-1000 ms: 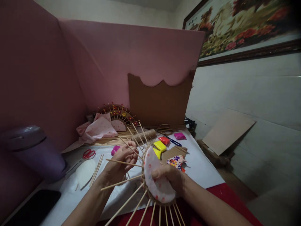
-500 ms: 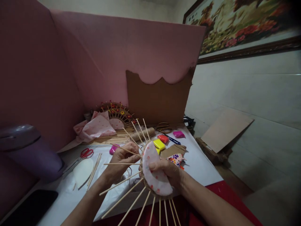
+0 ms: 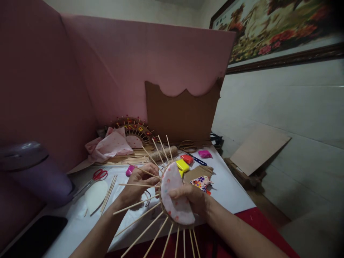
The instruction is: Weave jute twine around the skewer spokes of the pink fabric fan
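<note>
A half-round fan piece point(image 3: 176, 195), covered in pale pink cloth with small red prints, has thin wooden sticks fanning out from its curved edge. My right hand point(image 3: 195, 199) grips it on the straight side, thumb on the cloth and fingers behind. Twine point(image 3: 162, 204) runs along the curved rim at the stick bases. At that rim, among the left-side sticks, my left hand point(image 3: 141, 181) is closed with fingertips pinched together. A thin cord point(image 3: 147, 198) loops below it and seems to run into those fingers, partly hidden by sticks.
A decorated stick fan point(image 3: 134, 125) stands at the back beside pink cloth point(image 3: 110, 145). Around the white table lie a twine roll point(image 3: 166, 153), red scissors point(image 3: 100, 175), a blue cutter point(image 3: 198, 159), yellow clay packet point(image 3: 182, 166), loose sticks point(image 3: 109, 193) and a phone point(image 3: 36, 236). A purple tumbler point(image 3: 37, 175) stands left.
The fan piece has turned slightly, its lower sticks swinging a little. Both hands keep nearly the same place and hold. The cord below my left hand shows a bit more.
</note>
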A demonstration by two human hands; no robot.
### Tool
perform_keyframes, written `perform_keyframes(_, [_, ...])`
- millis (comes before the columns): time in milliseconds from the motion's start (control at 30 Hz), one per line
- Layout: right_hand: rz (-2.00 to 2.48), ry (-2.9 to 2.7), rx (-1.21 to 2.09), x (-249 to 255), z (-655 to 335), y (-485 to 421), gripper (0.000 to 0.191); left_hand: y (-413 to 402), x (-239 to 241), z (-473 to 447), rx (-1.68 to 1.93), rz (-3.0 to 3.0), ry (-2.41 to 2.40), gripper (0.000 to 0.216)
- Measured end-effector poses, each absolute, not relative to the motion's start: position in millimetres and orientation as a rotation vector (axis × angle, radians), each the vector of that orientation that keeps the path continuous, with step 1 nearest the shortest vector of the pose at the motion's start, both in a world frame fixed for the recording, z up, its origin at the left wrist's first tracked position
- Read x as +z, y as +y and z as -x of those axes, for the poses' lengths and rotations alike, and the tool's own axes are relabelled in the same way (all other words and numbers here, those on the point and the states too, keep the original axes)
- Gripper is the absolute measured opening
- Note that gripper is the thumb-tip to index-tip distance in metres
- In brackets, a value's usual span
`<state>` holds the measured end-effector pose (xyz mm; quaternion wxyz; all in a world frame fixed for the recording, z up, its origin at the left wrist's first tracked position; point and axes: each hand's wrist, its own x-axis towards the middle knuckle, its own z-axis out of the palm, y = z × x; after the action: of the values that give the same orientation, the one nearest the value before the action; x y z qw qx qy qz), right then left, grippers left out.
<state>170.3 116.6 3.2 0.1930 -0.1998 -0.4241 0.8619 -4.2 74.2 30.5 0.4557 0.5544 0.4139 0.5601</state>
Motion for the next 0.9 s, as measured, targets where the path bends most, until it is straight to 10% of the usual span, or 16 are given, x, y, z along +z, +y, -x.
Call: perform_keyframes(900, [0.512,-0.925,2.454,-5.2,-164.5,122.7,0.03,77.7,25.2,6.3,1.389,-1.417,1.047,0.013])
